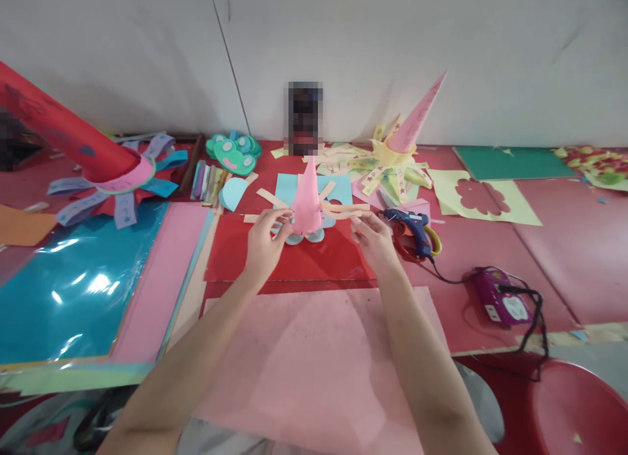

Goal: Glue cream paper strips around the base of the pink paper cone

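A small pink paper cone (307,203) stands upright on a light-blue petal-edged paper base (315,236). At its left lower edge, the fingers of my left hand (263,240) are closed in a pinch on the cone. On the other side, my right hand (377,240) pinches the free end of a peach paper strip (346,210), which reaches toward the cone's right side. More peach strips (271,197) stick out around the cone. Under this lie a light-blue sheet (284,182) and a red sheet (245,252).
A blue glue gun (415,229) with a tape roll lies right of my right hand, its cord running to a purple power box (503,298). Taller decorated cones, one red (83,138) and one pink (417,118), stand at either side. Markers (209,180) lie behind left.
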A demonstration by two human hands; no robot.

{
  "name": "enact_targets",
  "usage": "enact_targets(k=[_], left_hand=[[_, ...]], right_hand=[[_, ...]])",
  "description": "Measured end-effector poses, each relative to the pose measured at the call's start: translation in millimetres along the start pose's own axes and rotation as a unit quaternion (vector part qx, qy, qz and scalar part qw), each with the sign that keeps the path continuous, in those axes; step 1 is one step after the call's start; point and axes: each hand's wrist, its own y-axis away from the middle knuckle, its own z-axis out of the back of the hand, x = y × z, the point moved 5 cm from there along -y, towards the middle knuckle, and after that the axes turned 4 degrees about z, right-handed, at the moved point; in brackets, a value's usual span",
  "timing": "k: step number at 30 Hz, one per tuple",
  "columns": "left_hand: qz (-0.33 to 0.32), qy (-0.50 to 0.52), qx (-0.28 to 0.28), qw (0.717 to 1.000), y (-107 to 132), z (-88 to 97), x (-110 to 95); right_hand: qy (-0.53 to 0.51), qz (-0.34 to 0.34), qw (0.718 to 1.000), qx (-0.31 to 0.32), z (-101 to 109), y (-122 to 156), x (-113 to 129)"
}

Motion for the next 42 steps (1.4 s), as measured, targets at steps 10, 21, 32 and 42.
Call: enact_targets(k=[10, 21, 32, 42], left_hand=[[0.113, 0.1, 0.124, 0.981, 18, -18.4, 9], [0.244, 0.247, 0.295, 0.89, 34, -35.8, 6], [0.231, 0.23, 0.355, 0.876, 38, -37.9, -1], [0.267, 0.231, 0.338, 0.873, 40, -43.3, 6]], right_hand=[[0.042, 0.009, 0.996, 0.073, -9, 13, 10], [0.03, 0.026, 0.999, 0.032, -9, 8, -1], [0.076, 0.018, 0.996, 0.032, -17, 13, -3], [0.111, 0.05, 0.992, 0.028, -15, 11, -7]])
